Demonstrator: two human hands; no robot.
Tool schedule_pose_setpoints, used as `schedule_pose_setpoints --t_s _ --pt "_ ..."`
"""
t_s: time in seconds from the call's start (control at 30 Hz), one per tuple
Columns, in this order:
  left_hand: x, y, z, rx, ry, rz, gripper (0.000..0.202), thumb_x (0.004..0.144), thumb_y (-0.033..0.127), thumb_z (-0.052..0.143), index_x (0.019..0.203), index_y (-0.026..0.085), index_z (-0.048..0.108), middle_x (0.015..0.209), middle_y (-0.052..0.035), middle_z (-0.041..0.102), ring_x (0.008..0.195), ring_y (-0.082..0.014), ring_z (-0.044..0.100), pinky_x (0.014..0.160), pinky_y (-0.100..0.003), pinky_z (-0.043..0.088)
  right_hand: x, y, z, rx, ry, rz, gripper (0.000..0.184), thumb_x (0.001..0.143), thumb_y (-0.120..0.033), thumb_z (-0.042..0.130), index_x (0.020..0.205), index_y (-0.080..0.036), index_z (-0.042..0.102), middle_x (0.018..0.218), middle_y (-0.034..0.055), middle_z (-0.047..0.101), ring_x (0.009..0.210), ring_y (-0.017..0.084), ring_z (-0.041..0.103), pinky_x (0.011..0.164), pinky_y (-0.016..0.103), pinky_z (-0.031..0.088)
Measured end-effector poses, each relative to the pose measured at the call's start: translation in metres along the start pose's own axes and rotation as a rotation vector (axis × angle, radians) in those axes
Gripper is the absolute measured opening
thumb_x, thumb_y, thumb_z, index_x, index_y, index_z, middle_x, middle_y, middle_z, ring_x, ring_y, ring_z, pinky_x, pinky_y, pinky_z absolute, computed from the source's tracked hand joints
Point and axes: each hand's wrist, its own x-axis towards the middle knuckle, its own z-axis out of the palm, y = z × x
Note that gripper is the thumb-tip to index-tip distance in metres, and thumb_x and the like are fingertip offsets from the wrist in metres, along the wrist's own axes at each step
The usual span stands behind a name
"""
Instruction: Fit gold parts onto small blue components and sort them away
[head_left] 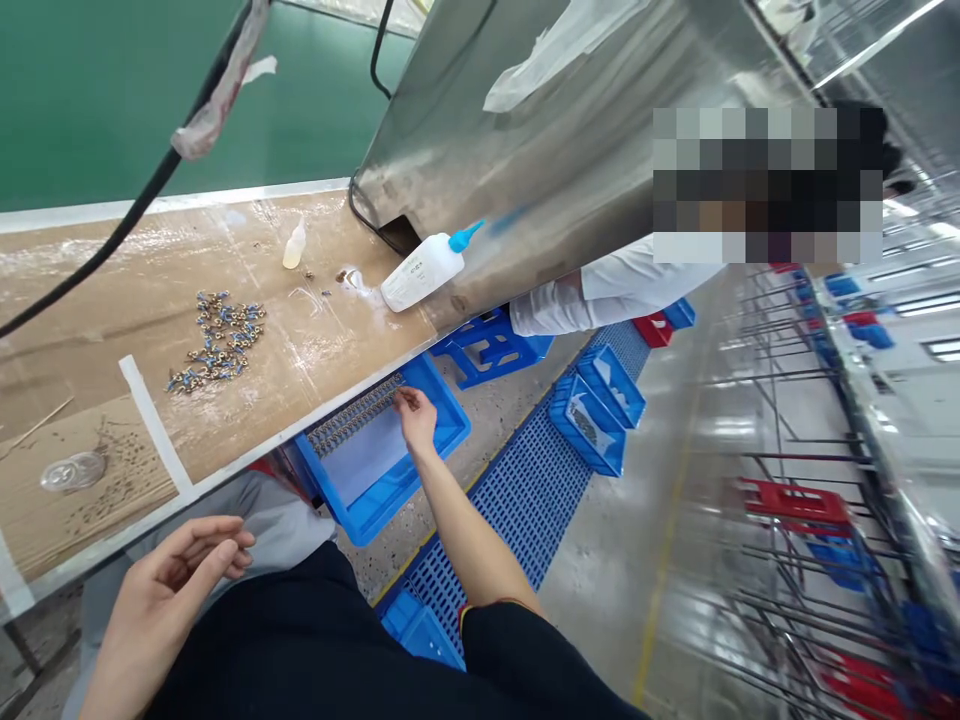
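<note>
My right hand (417, 420) reaches over a blue plastic tray (360, 525) beside the table edge. Its fingertips pinch together at the far end of the rows of small metal parts (352, 418); whatever is between them is too small to make out. White paper (369, 462) lines the tray under those parts. Held low at the near side of the table, my left hand (180, 580) has loosely curled fingers with the thumb apart, and nothing shows in it. On the table lies a loose pile of small metal parts with blue bits (221, 345).
A white bottle with a blue nozzle (424, 272) lies tilted by the metal housing (510, 150). Nearby stands a small dropper bottle (295, 245). A clear round container (73, 472) is at left. A co-worker's sleeve (600, 290) shows beyond. Blue bins (589, 430) stand on floor matting.
</note>
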Motion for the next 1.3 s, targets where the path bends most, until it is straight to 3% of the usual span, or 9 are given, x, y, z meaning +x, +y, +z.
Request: schedule_pose_setpoints --t_s 0.1,0.23,0.43,0.63,1.0,1.13,1.23,1.3 --pt "-0.004 -0.016 -0.012 0.013 0.019 -0.021 0.048 0.095 0.058 0.088 0.127 0.022 0.082 0.118 -0.0112 0.088 0.099 -0.0284 0.086 0.091 -0.033 0.074 0.042 0.049 -0.017 -0.145 0.036 0.053 0.037 0.107 -0.053 0.075 0.115 -0.017 0.076 0.108 0.0061 0.08 0.093 0.02 0.077 0.091 0.041 0.067" --pt "-0.011 -0.021 -0.013 0.012 0.051 -0.032 0.047 0.097 0.059 0.086 0.127 0.023 0.082 0.119 -0.0107 0.088 0.101 -0.0279 0.085 0.093 -0.031 0.073 0.065 0.09 -0.018 -0.296 0.005 0.059 0.035 0.109 -0.046 0.076 0.129 -0.017 0.073 0.128 0.0079 0.076 0.111 0.023 0.076 0.099 0.045 0.068" --pt "-0.014 -0.017 -0.007 -0.002 0.066 -0.05 0.05 0.093 0.062 0.088 0.123 0.022 0.084 0.116 -0.0125 0.088 0.098 -0.0295 0.086 0.088 -0.033 0.074 0.081 0.118 -0.011 -0.42 -0.019 -0.013 0.035 0.11 -0.045 0.075 0.132 -0.019 0.073 0.135 0.0094 0.075 0.118 0.025 0.075 0.105 0.048 0.067" --pt "-0.014 -0.02 -0.009 0.001 0.07 -0.049 0.05 0.093 0.061 0.088 0.124 0.021 0.085 0.116 -0.0131 0.088 0.099 -0.0303 0.086 0.089 -0.033 0.074 0.081 0.127 -0.01 -0.467 -0.023 -0.064 0.037 0.111 -0.046 0.074 0.135 -0.019 0.072 0.132 0.0091 0.075 0.114 0.024 0.076 0.102 0.047 0.067" --pt "-0.013 -0.021 -0.006 -0.014 0.068 -0.059 0.049 0.094 0.062 0.087 0.122 0.021 0.085 0.115 -0.0128 0.088 0.099 -0.0293 0.085 0.09 -0.034 0.073 0.072 0.106 -0.011 -0.435 -0.014 -0.099 0.038 0.111 -0.051 0.072 0.129 -0.018 0.074 0.125 0.0079 0.078 0.11 0.023 0.077 0.103 0.047 0.065" --pt "-0.016 -0.019 -0.002 -0.034 0.086 -0.063 0.047 0.098 0.062 0.084 0.122 0.022 0.085 0.111 -0.0113 0.088 0.095 -0.0262 0.082 0.09 -0.033 0.071 0.057 0.074 -0.015 -0.36 0.085 -0.137 0.042 0.11 -0.058 0.069 0.116 -0.017 0.074 0.108 0.0067 0.078 0.097 0.022 0.075 0.097 0.044 0.064" --pt "-0.017 -0.018 0.0 -0.042 0.093 -0.047 0.046 0.098 0.063 0.082 0.12 0.022 0.086 0.11 -0.0111 0.088 0.093 -0.0253 0.082 0.088 -0.033 0.07 0.037 0.038 -0.016 -0.267 0.222 -0.196 0.056 0.112 -0.068 0.051 0.109 -0.016 0.072 0.096 0.0107 0.076 0.087 0.025 0.071 0.086 0.041 0.059" --pt "-0.017 -0.017 0.0 -0.051 0.107 -0.045 0.047 0.099 0.064 0.081 0.119 0.022 0.086 0.11 -0.0113 0.088 0.093 -0.0255 0.081 0.088 -0.033 0.07 0.02 0.006 -0.013 -0.188 0.278 -0.249 0.06 0.113 -0.07 0.041 0.114 -0.017 0.069 0.09 0.0087 0.072 0.077 0.023 0.067 0.078 0.038 0.056"
